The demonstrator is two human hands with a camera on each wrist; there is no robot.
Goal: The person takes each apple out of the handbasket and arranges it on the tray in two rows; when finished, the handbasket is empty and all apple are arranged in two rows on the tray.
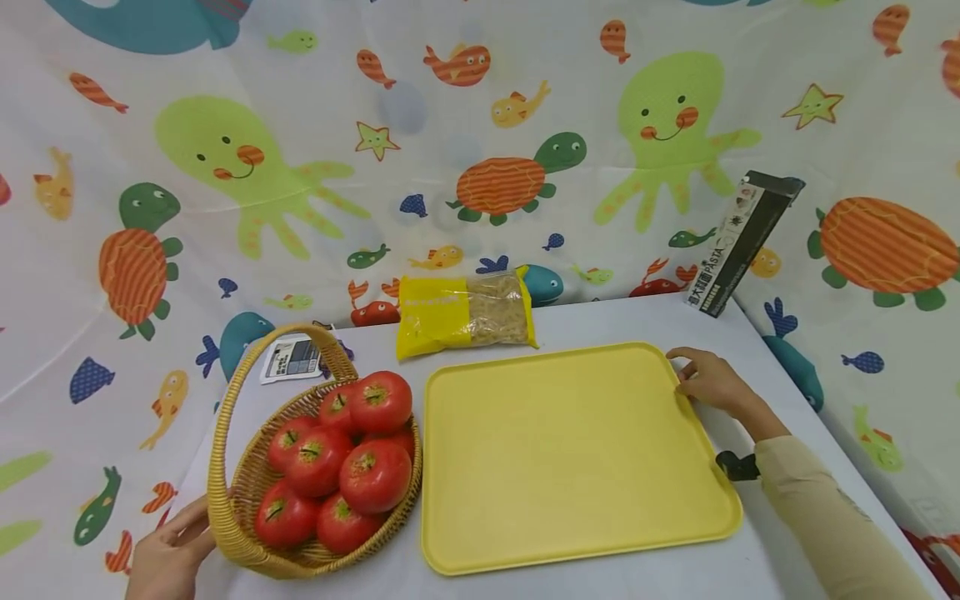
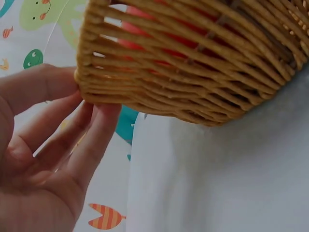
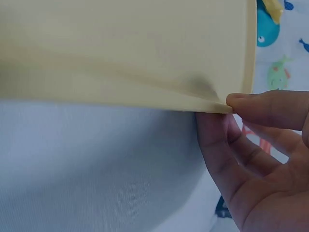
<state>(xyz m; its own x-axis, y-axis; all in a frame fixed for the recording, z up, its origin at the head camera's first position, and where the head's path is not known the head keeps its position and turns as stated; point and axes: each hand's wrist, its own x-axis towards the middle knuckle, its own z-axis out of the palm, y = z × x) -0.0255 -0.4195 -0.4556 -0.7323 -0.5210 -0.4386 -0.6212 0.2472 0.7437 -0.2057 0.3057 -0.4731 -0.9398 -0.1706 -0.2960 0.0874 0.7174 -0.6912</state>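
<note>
A wicker basket (image 1: 225, 467) with a tall handle holds several red tomatoes (image 1: 375, 475) at the table's front left. My left hand (image 1: 193, 529) lies against its outer wall. In the left wrist view the left hand (image 2: 91, 110) has its thumb and straight fingers touching the woven basket (image 2: 193, 72) low on its side. A large yellow tray (image 1: 562, 450) lies flat in the middle with nothing on it. My right hand (image 1: 688, 377) holds the tray's far right corner. In the right wrist view the right hand (image 3: 218, 113) pinches the rim of the tray (image 3: 120, 48), thumb above and fingers beneath.
A yellow bag of pasta (image 1: 465, 312) lies behind the tray. A black pasta box (image 1: 738, 242) leans on the sea-animal cloth at the back right. A small printed packet (image 1: 291, 358) lies behind the basket. The white table (image 1: 750, 567) ends close to both hands.
</note>
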